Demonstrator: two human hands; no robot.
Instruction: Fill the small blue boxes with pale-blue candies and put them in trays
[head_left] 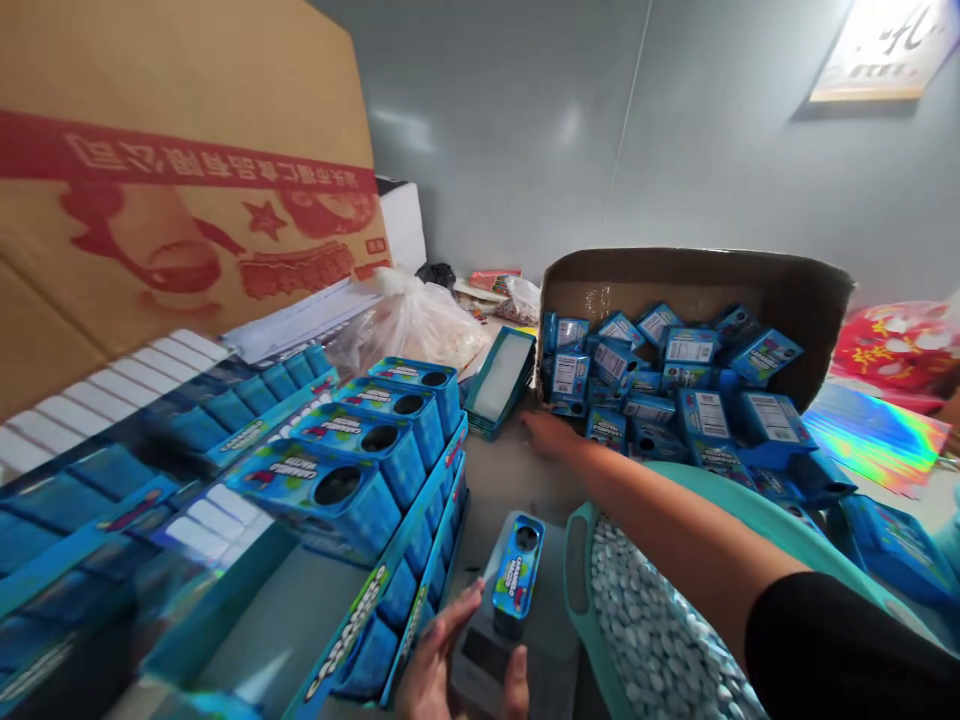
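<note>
A small blue printed box [517, 570] with a dark round patch on its top sits on a grey device that looks like a scale [551, 640]. Around the near end of that box, my left hand [442, 660] has its thumb and fingers apart; touching cannot be made out. My right hand [551, 435] is stretched forward beside the lower left corner of a cardboard carton [694, 265] full of similar blue boxes [690, 345]. Its fingers are blurred. Under my right forearm stands a turquoise basin [581, 560] of pale tablet-like pieces [660, 620].
Stacked blue display trays [360, 610] holding rows of boxes stand on the left. An upright blue tray [502, 375] lies near the carton. Behind are a clear plastic bag [420, 320] and a big cardboard box [187, 200]. A red bag [900, 345] is at far right.
</note>
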